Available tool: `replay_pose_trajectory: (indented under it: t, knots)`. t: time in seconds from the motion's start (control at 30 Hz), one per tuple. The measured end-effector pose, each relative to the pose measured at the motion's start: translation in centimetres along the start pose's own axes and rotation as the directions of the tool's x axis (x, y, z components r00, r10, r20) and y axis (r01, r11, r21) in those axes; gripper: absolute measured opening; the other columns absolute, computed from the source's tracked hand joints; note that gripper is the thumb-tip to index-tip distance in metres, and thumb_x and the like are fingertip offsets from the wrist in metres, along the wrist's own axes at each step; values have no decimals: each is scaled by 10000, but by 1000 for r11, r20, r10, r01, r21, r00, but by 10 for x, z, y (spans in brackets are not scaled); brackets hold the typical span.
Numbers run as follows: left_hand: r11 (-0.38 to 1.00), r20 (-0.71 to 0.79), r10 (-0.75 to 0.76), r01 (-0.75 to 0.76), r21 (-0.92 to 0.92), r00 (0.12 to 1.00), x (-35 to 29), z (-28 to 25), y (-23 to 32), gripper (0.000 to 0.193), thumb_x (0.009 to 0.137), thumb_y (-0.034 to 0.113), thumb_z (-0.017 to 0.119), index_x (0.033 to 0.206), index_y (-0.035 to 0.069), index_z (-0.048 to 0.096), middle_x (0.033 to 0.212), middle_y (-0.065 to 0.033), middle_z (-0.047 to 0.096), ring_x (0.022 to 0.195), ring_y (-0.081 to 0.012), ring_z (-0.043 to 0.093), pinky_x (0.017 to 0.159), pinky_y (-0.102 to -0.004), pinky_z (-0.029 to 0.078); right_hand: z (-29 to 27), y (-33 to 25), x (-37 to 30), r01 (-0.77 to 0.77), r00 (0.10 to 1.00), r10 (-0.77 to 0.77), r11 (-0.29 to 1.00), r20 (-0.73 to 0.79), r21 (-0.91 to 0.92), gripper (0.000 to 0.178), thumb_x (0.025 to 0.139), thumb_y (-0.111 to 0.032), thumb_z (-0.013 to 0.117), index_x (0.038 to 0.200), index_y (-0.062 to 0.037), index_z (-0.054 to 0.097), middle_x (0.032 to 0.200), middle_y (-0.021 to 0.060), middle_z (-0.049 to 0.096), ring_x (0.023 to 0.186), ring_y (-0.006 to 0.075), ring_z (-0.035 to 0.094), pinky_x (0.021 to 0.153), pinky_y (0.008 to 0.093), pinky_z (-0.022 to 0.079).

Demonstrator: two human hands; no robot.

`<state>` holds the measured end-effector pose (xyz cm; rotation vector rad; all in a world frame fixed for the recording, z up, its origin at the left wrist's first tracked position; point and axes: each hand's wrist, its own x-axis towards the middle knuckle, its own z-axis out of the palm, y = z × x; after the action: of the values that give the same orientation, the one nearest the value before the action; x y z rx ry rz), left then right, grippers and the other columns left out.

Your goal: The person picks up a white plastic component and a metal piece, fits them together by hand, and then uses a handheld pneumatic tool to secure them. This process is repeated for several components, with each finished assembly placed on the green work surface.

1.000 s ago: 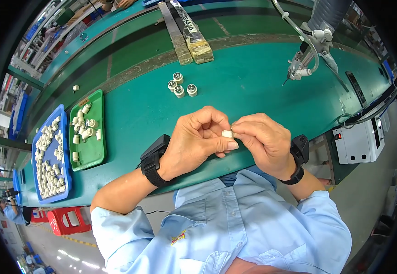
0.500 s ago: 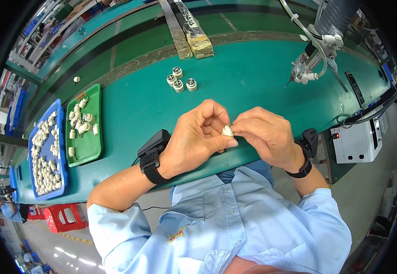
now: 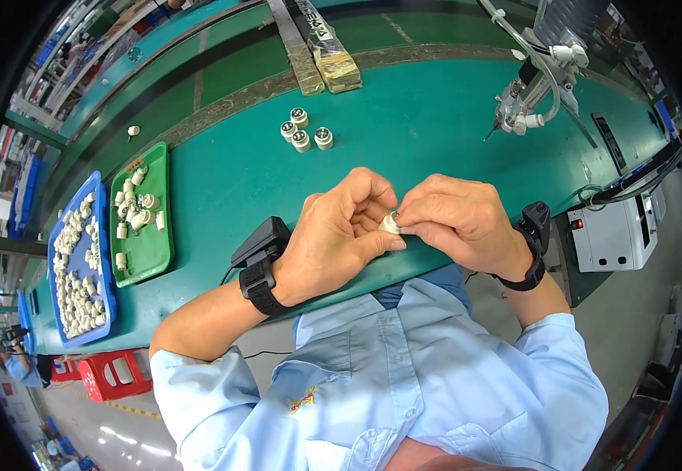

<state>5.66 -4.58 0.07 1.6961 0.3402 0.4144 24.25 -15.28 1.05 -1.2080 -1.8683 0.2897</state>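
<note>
In the head view, my left hand (image 3: 333,239) pinches a small white part (image 3: 389,224) between thumb and fingers, and my right hand (image 3: 462,216) grips its other side, over the worktop (image 3: 435,118) near its front edge. Four white cylinders (image 3: 301,141) stand toward the far edge; the green tray (image 3: 152,263) and blue tray (image 3: 108,310), holding white pieces (image 3: 88,302), lie toward the left end.

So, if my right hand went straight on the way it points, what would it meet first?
Your right hand would likely meet the small white piece directly ahead, then your left hand; exact depth is unclear.
</note>
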Motion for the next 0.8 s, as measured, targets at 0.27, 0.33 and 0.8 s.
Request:
replay_pose_trajectory:
  t: [0.27,0.33,0.8]
  knots:
    - [967,-68,203,-189,168,977,1,7,-7,269,773,-33,758,953,25,566,817,-61,650,733,-140,652,634,-258,525,3,0,1,-309,950,305,904,62,295,210,761,64,708,950,16,629,898,69,685,793,154,688,681,274,565]
    - [964,-63,195,-180,198,979,2,6,-8,246,770,-27,759,927,24,577,812,-63,651,726,-148,651,627,-265,521,5,3,-1,-376,920,388,843,51,385,223,773,54,707,969,16,607,909,65,684,811,139,686,714,273,572]
    - [767,13,338,-284,576,941,11,-14,-23,151,732,70,784,814,61,658,842,-62,715,766,-234,663,669,-347,511,-32,-14,-1,121,826,-142,990,-546,-74,206,841,103,624,1029,20,610,953,174,663,808,211,645,701,321,565]
